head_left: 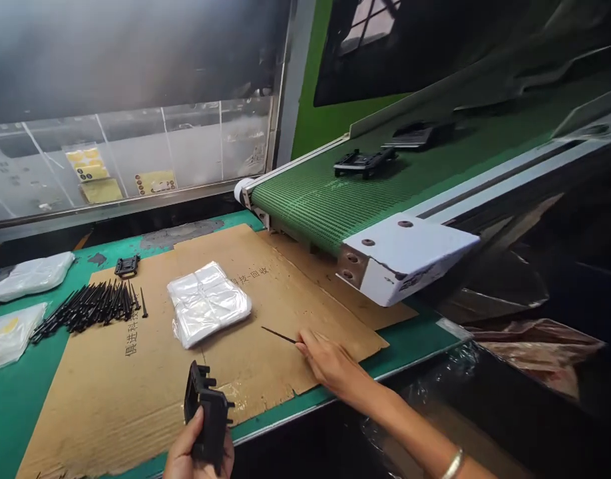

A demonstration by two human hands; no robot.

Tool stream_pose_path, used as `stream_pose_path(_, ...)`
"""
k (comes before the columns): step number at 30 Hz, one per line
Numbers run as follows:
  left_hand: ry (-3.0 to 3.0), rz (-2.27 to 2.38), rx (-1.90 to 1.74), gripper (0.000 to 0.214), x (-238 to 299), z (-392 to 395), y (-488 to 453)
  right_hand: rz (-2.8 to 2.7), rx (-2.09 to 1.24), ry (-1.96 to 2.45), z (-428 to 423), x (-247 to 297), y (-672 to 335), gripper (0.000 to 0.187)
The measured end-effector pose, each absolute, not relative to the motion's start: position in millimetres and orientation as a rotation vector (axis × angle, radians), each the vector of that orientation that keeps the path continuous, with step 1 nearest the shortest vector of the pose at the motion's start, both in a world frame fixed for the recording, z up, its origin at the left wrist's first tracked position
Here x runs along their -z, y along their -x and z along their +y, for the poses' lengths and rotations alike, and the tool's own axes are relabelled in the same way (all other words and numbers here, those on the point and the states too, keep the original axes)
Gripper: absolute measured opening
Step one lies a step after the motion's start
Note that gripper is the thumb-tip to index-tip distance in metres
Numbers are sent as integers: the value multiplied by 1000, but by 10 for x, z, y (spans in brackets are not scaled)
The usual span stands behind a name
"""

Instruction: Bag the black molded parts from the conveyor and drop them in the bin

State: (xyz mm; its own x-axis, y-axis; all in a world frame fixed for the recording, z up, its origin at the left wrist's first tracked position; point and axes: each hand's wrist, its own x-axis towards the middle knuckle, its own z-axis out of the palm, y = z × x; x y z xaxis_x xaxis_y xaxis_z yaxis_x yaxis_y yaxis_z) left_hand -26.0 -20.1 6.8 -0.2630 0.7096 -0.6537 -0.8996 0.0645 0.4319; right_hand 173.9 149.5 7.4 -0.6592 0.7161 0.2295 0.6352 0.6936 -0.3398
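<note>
While the left hand (198, 446) grips a black plastic bracket (213, 416) over the cardboard sheet (285, 359), the right hand's (333, 362) closed fingers (303, 339) pinch a thin black pin (278, 335) | on cardboard: heap of pins (88, 306), lone bracket (127, 266) | on green conveyor belt (305, 199): two brackets (364, 162)

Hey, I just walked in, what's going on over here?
A person holds a black plastic part in their left hand and pinches a thin black pin in their right hand, just above a cardboard sheet. On the cardboard lie a pile of black pins and a stack of clear plastic bags. Two more black parts sit on a green conveyor belt to the right.
</note>
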Motion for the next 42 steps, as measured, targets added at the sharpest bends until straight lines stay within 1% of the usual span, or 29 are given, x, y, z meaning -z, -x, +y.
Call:
stream_pose_path(3,612,767,-1575,29,-170,-139,235,-2437,-425,728,1013,-177,-1548,23)
stream_pose_path(6,766,730,-1547,31,-322,-116,238,-2398,-368,432,606,-227,-1316,30)
stream_pose_path(9,793,732,-1518,33,-426,-134,247,-2407,-296,319,436,-175,-1137,38)
stream_pose_path(12,800,698,-1499,35,-474,-162,249,-2481,-274,248,429,-123,-1069,41)
stream_pose_path(16,881,646,-1464,36,-464,-185,227,-2539,-254,201,473,-133,-1083,42)
stream_pose_path(23,893,613,-1456,34,-316,-238,140,-2411,-255,340,634,-86,-1053,38)
stream_pose_path(25,860,670,-1427,32,-326,-251,126,-2395,-329,397,704,-89,-1055,36)
stream_pose_path(27,782,779,-1365,33,-338,-264,125,-2397,-482,454,766,-127,-1082,31)
stream_pose_path(30,642,915,-1340,34,-307,-284,138,-2441,-640,431,800,-237,-1155,28)
stream_pose_path(33,481,939,-1389,31,-221,-295,149,-2514,-481,309,755,-343,-1216,32)
stream_pose_path(37,326,848,-1404,9,-105,-315,121,-2540,-241,186,669,-390,-1225,37)
stream_pose_path(38,289,821,-1413,6,-81,-323,110,-2540,-210,159,657,-389,-1221,38)
stream_pose_path(42,217,774,-1440,19,-24,-350,81,-2569,-136,55,640,-390,-1241,44)
